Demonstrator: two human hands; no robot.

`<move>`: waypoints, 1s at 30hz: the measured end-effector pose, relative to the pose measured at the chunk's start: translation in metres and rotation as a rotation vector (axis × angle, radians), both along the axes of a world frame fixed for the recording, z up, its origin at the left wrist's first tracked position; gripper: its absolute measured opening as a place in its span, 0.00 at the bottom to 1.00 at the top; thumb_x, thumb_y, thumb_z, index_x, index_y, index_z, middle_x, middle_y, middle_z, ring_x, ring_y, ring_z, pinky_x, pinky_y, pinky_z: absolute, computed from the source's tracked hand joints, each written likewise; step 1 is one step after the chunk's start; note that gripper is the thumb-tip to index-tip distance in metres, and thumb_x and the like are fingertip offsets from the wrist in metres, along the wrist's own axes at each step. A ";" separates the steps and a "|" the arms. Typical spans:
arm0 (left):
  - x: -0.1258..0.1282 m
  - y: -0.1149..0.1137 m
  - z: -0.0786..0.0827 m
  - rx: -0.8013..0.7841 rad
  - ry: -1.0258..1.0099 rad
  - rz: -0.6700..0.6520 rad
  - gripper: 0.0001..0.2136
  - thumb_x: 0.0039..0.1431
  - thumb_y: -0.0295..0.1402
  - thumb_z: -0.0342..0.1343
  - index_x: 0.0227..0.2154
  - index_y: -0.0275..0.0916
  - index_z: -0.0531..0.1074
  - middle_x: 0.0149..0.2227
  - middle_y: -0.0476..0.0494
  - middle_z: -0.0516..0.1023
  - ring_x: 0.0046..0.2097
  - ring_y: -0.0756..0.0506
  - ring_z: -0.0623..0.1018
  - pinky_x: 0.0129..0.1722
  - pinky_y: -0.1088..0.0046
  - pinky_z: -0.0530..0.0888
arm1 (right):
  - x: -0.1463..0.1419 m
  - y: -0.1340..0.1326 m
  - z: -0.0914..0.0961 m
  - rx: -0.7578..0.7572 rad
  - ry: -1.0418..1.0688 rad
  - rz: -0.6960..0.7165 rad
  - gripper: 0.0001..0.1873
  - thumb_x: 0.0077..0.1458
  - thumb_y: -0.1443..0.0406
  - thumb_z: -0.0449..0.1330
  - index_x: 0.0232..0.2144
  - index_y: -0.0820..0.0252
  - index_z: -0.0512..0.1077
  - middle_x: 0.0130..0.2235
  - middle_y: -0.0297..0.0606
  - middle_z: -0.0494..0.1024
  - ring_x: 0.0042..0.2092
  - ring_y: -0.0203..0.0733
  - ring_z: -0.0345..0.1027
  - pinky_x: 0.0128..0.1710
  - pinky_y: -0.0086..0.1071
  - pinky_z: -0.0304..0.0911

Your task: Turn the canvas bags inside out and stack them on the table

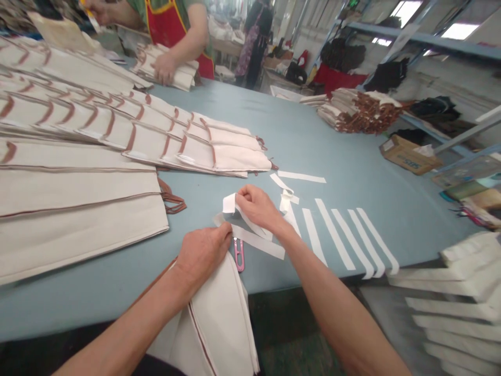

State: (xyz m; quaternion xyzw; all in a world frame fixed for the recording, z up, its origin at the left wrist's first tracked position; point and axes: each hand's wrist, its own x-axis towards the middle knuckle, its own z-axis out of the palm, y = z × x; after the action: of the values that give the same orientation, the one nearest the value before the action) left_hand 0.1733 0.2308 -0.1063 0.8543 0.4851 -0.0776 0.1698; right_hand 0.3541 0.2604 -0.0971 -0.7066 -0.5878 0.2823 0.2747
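My right hand pinches the curled end of a white paper strip and lifts it off the blue table. My left hand is closed, its fingertips pressing the strip's other end down at the top of a cream canvas bag that hangs over the table's near edge. Pink thread snips lie right beside my left hand.
Several white strips lie in a row to the right. Cream bags with brown handles are fanned out over the left. A person in a red apron handles bags at the far end. More bags are stacked at the far right and near right.
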 end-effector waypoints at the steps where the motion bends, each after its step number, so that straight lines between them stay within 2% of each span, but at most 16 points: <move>1: 0.000 0.000 0.001 -0.001 -0.011 0.009 0.14 0.83 0.37 0.50 0.55 0.38 0.80 0.43 0.39 0.89 0.45 0.38 0.89 0.47 0.58 0.82 | 0.002 0.002 0.001 0.005 0.062 -0.017 0.06 0.66 0.64 0.57 0.35 0.56 0.71 0.27 0.27 0.74 0.30 0.38 0.69 0.32 0.29 0.64; 6: 0.000 0.002 0.000 -0.012 -0.075 0.065 0.14 0.81 0.40 0.58 0.57 0.38 0.79 0.45 0.43 0.87 0.45 0.40 0.88 0.51 0.53 0.85 | 0.010 0.008 0.015 0.057 0.263 -0.110 0.08 0.67 0.64 0.57 0.33 0.55 0.68 0.22 0.23 0.65 0.22 0.33 0.56 0.22 0.26 0.56; 11: -0.003 -0.001 -0.008 -0.020 -0.169 0.105 0.15 0.78 0.41 0.61 0.58 0.38 0.79 0.50 0.41 0.86 0.48 0.39 0.87 0.53 0.51 0.85 | 0.010 0.006 0.041 0.136 0.396 -0.119 0.08 0.66 0.61 0.61 0.33 0.56 0.70 0.22 0.21 0.63 0.22 0.31 0.54 0.21 0.25 0.53; 15: -0.010 -0.002 -0.009 -0.024 -0.323 0.147 0.16 0.78 0.41 0.61 0.60 0.38 0.77 0.50 0.41 0.85 0.48 0.39 0.86 0.54 0.51 0.83 | 0.003 -0.014 0.064 0.139 0.476 -0.068 0.11 0.63 0.58 0.64 0.32 0.57 0.71 0.22 0.22 0.63 0.22 0.30 0.54 0.21 0.24 0.54; 18: -0.023 -0.009 0.001 -0.055 -0.495 0.180 0.14 0.79 0.38 0.56 0.56 0.37 0.80 0.40 0.44 0.85 0.42 0.41 0.84 0.49 0.57 0.80 | -0.011 -0.043 0.078 0.091 0.530 0.013 0.16 0.59 0.52 0.67 0.31 0.56 0.71 0.22 0.23 0.64 0.22 0.30 0.54 0.20 0.24 0.54; 21: -0.042 -0.032 0.012 -0.117 -0.702 0.186 0.18 0.77 0.41 0.50 0.48 0.38 0.84 0.28 0.50 0.79 0.32 0.43 0.78 0.38 0.67 0.74 | -0.031 -0.077 0.088 0.035 0.572 0.098 0.21 0.56 0.46 0.68 0.31 0.56 0.71 0.21 0.23 0.65 0.21 0.30 0.53 0.19 0.25 0.51; 24: -0.065 -0.066 0.021 -0.168 -0.887 0.212 0.23 0.72 0.48 0.49 0.40 0.38 0.85 0.23 0.52 0.73 0.28 0.44 0.73 0.31 0.70 0.69 | -0.056 -0.109 0.091 -0.021 0.606 0.167 0.24 0.57 0.43 0.67 0.33 0.56 0.70 0.22 0.24 0.67 0.20 0.31 0.53 0.19 0.25 0.49; 28: -0.100 -0.111 0.031 -0.192 -1.036 0.310 0.23 0.70 0.50 0.53 0.47 0.37 0.85 0.19 0.55 0.65 0.26 0.44 0.70 0.28 0.73 0.68 | -0.094 -0.144 0.090 -0.096 0.700 0.231 0.24 0.59 0.42 0.67 0.34 0.55 0.68 0.21 0.22 0.64 0.21 0.30 0.50 0.20 0.26 0.47; 30: -0.117 -0.130 0.036 -0.204 -1.117 0.374 0.21 0.67 0.50 0.58 0.47 0.39 0.85 0.19 0.56 0.66 0.25 0.45 0.70 0.27 0.75 0.69 | -0.114 -0.158 0.088 -0.113 0.705 0.232 0.23 0.60 0.44 0.66 0.34 0.55 0.68 0.22 0.22 0.63 0.22 0.30 0.50 0.21 0.26 0.47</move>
State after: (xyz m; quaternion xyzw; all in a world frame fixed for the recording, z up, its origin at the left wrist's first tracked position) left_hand 0.0568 0.1009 -0.0700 0.6453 0.4546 0.3686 0.4910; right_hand 0.2404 0.1021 -0.0088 -0.5088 -0.5169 0.5693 0.3870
